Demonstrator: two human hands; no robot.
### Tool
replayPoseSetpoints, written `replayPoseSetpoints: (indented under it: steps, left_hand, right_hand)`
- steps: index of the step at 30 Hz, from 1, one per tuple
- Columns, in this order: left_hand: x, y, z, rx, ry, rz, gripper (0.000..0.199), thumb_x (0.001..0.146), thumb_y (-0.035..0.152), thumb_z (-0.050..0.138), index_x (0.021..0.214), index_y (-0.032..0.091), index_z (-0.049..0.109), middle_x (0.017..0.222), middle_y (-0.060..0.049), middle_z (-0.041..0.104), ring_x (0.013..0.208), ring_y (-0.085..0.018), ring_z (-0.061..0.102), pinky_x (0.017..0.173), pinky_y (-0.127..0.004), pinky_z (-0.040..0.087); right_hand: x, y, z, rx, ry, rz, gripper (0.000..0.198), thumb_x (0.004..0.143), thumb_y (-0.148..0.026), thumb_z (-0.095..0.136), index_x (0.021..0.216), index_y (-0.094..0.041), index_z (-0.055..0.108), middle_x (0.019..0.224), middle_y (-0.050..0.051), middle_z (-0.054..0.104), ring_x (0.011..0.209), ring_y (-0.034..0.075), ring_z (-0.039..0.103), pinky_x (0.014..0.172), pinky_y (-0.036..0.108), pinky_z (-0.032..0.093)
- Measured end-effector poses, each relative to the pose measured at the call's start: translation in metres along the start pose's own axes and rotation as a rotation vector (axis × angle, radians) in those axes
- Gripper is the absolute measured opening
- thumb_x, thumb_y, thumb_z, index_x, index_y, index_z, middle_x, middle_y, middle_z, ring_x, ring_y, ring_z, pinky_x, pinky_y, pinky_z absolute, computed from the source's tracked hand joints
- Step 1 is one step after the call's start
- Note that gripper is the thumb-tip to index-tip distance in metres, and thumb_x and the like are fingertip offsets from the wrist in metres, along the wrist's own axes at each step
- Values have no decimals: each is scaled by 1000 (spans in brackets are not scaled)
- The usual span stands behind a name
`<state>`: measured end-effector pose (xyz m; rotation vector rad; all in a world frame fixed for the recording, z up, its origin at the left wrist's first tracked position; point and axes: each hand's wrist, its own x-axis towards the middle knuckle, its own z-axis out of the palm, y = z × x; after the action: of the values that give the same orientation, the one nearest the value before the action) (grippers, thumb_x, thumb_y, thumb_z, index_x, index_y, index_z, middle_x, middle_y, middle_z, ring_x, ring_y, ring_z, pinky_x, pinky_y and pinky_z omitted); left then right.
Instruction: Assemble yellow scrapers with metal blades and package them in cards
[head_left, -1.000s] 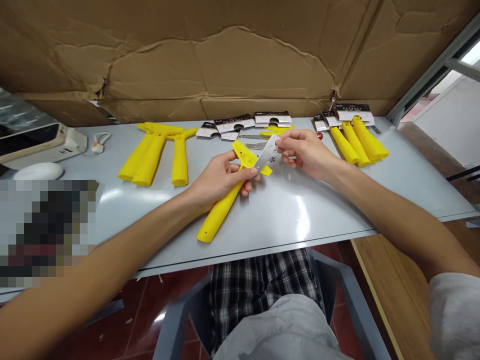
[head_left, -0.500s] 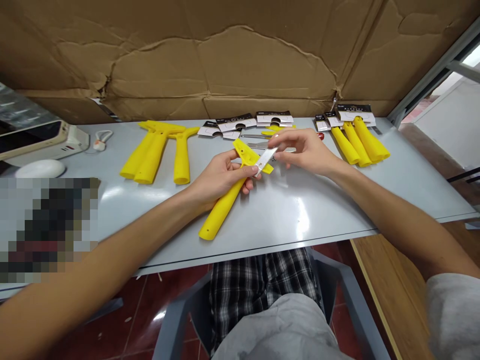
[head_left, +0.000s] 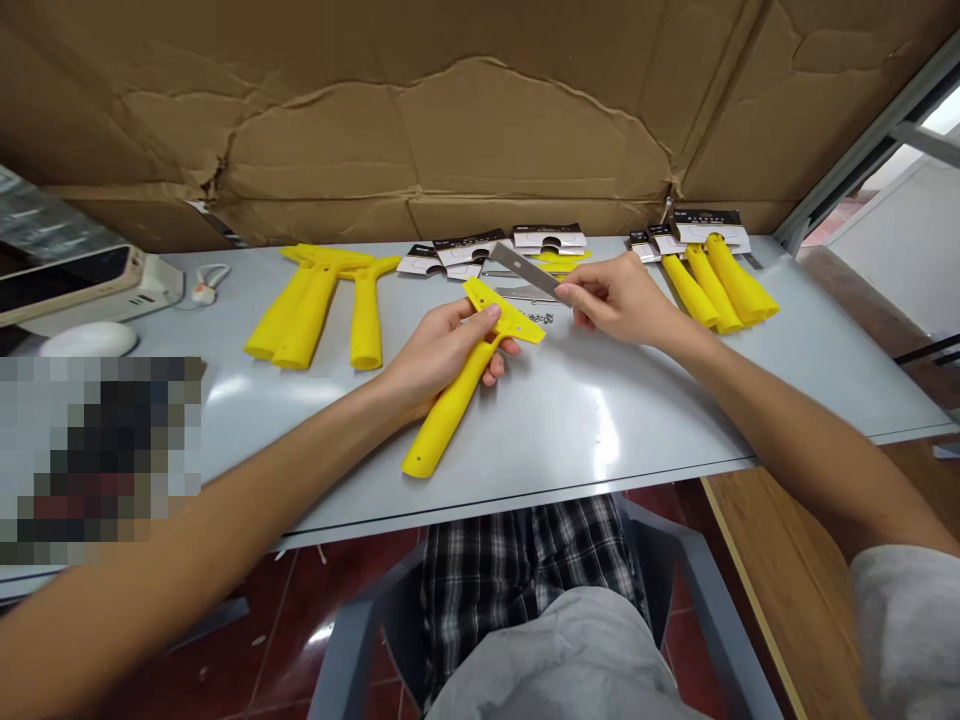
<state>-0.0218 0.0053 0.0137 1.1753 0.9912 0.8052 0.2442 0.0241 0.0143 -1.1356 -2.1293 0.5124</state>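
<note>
My left hand (head_left: 450, 355) is closed around the neck of a yellow plastic scraper handle (head_left: 444, 425), the thumb lying on its wide T-shaped head. The handle slants, head away from me, its round end toward the table's front edge. My right hand (head_left: 619, 300) pinches one end of a flat metal blade (head_left: 526, 270) with small holes. That blade is held just beyond the scraper head, apart from it. Below the blade, small screws (head_left: 544, 319) lie in a loose pile beside more metal strips, partly hidden.
Yellow scraper handles (head_left: 304, 315) lie at the left. Several carded scrapers (head_left: 697, 280) lie at the right. Black-and-white cards (head_left: 472, 248) rest along the back by a cardboard wall (head_left: 450, 130). A white mouse (head_left: 90, 340) and a boxy device (head_left: 150, 278) stand far left.
The metal blade, earlier lying against the scraper head under my left thumb, is now lifted off and away in my right hand. My left thumb has shifted onto the bare head.
</note>
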Motion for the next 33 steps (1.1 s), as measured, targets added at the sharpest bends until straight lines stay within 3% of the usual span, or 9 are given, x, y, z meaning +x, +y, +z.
replayPoseSetpoints:
  steps: [6,13,18,28,33]
  left_hand:
    - [1,-3,-1,4,-15,24,20,108,35,73,103,16,68,79,-7,79,49,-12,64,46,-21,54]
    - [1,-4,-2,25,-14,27,20,107,36,73,105,16,66,78,-7,79,49,-13,65,46,-23,55]
    - [2,-4,-1,26,-6,18,24,105,39,74,104,18,64,78,-8,79,49,-15,66,45,-25,54]
    - [-4,-11,6,39,15,130,21,108,40,62,114,20,62,84,-4,78,51,-15,66,48,-26,55]
    - [-7,-15,9,151,109,202,23,107,39,60,93,21,63,79,-2,70,60,-17,65,55,-29,54]
  right_hand:
    - [-1,-9,-4,159,-215,73,42,109,-47,63,82,-15,70,66,2,72,54,8,59,59,22,46]
    - [1,-9,-3,231,-341,119,42,110,-44,63,81,-14,70,62,2,69,50,5,53,51,19,37]
    - [0,-11,-3,236,-359,130,41,109,-43,64,82,-14,71,60,0,67,47,4,44,50,20,33]
    - [0,-12,7,344,-299,180,58,109,-60,66,72,-16,59,62,2,68,54,7,55,56,21,40]
    - [0,-12,14,404,-251,198,61,108,-68,64,75,-17,59,63,1,66,53,7,52,56,24,40]
